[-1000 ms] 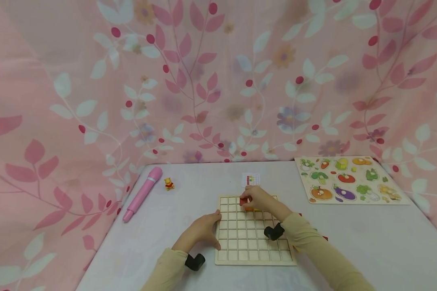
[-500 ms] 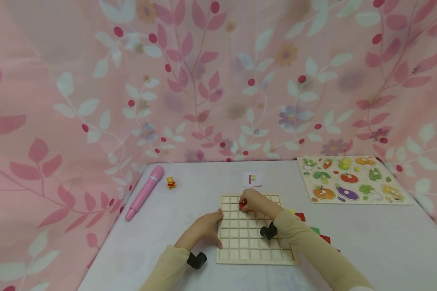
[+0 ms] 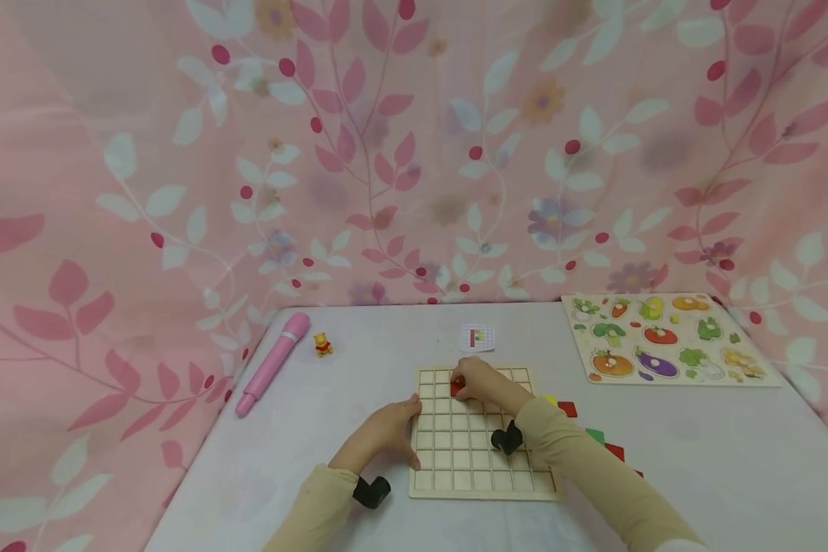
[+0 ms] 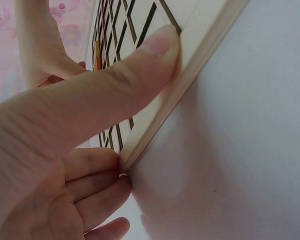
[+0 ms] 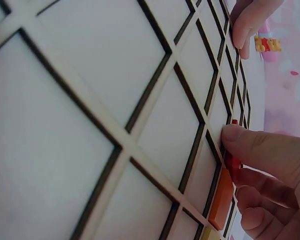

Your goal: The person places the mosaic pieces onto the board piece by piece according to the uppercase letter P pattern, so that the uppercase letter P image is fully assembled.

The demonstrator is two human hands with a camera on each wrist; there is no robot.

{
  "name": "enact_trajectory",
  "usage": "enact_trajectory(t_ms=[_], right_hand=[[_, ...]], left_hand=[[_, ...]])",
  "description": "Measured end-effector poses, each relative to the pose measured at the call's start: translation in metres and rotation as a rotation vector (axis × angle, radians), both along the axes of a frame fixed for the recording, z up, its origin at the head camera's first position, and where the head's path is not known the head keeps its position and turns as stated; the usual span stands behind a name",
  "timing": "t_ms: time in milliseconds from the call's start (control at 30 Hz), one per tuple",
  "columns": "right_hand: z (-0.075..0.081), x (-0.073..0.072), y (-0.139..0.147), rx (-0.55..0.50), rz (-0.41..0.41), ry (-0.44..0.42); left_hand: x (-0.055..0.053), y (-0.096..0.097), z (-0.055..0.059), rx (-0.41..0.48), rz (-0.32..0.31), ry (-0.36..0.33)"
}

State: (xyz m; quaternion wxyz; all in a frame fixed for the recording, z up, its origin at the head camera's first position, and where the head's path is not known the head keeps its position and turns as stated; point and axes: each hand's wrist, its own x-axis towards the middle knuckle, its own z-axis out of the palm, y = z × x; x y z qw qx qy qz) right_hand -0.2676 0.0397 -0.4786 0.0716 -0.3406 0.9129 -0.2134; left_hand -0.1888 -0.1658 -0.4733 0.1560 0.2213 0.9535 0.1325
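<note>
A square pale wooden board (image 3: 461, 461) with a raised grid lies flat on the table. At its far side my right hand (image 3: 483, 381) pinches a small red tile (image 5: 233, 162) between thumb and fingers, low over the grid cells. Beside that tile, an orange block (image 5: 221, 200) and a bit of a yellow block (image 5: 210, 234) sit in the grid, seen in the right wrist view. My left hand (image 3: 386, 433) rests against the board's left edge, thumb on the rim and fingers along the side. My right fingers partly cover the red tile.
Several red, green and yellow tiles (image 3: 615, 451) lie right of the board, partly behind my right sleeve. A printed pattern card (image 3: 478, 338) lies behind it. Farther off are a vegetable puzzle board (image 3: 669, 345), a pink microphone-shaped toy (image 3: 274, 364) and a bear figurine (image 3: 322, 345).
My right hand has come slightly nearer with the red tile, and the right forearm has shifted left, uncovering more tiles at the right. The left hand stays at the board's edge.
</note>
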Motion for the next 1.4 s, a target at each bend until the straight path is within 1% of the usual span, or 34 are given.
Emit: enact_trajectory(t_ms=[67, 133, 200, 300, 400, 467, 533, 600, 633, 700, 833, 900, 1100, 1200, 1267, 1400], right_hand=[[0.0, -0.001, 0.0, -0.012, 0.0, 0.01], [0.001, -0.001, 0.002, -0.051, -0.001, 0.021], [0.005, -0.001, 0.007, -0.108, -0.005, 0.029], [0.019, 0.004, 0.021, -0.226, -0.019, 0.05], [0.039, 0.009, 0.042, -0.29, -0.016, 0.123], [0.051, 0.011, 0.059, -0.291, 0.006, 0.186], [0.06, 0.013, 0.075, -0.27, 0.029, 0.24], [0.065, 0.014, 0.091, -0.248, 0.037, 0.263], [0.065, 0.015, 0.098, -0.231, 0.029, 0.269], [0.064, 0.017, 0.112, -0.216, -0.003, 0.271], [0.052, 0.025, 0.134, -0.195, -0.065, 0.216], [0.044, 0.03, 0.143, -0.177, -0.082, 0.169], [0.022, 0.043, 0.16, -0.102, -0.093, 0.067], [0.015, 0.05, 0.164, -0.097, -0.123, 0.014], [0.012, 0.053, 0.166, -0.094, -0.137, -0.005], [0.01, 0.056, 0.169, -0.057, -0.151, 0.013]], left_hand=[[-0.001, 0.0, 0.002, -0.003, 0.004, -0.003], [-0.001, 0.0, 0.003, -0.009, 0.001, -0.004], [-0.002, 0.0, 0.003, -0.011, -0.004, -0.007], [-0.001, 0.0, 0.002, -0.004, -0.013, -0.005], [0.0, -0.001, 0.002, 0.003, -0.016, -0.001], [0.001, -0.001, 0.002, 0.007, -0.019, 0.005], [0.001, -0.001, 0.003, 0.003, -0.02, 0.02], [0.002, -0.001, 0.004, -0.001, -0.018, 0.033], [0.002, -0.001, 0.004, -0.002, -0.014, 0.034], [0.002, -0.001, 0.004, -0.002, -0.012, 0.036], [0.002, -0.001, 0.003, 0.008, -0.014, 0.016], [0.002, -0.002, 0.002, 0.005, -0.018, 0.016], [0.001, -0.003, -0.002, -0.026, -0.027, 0.018], [0.001, -0.004, -0.003, -0.035, -0.037, 0.023], [0.002, -0.004, -0.003, -0.031, -0.041, 0.029], [0.001, -0.004, -0.004, -0.018, -0.044, 0.037]])
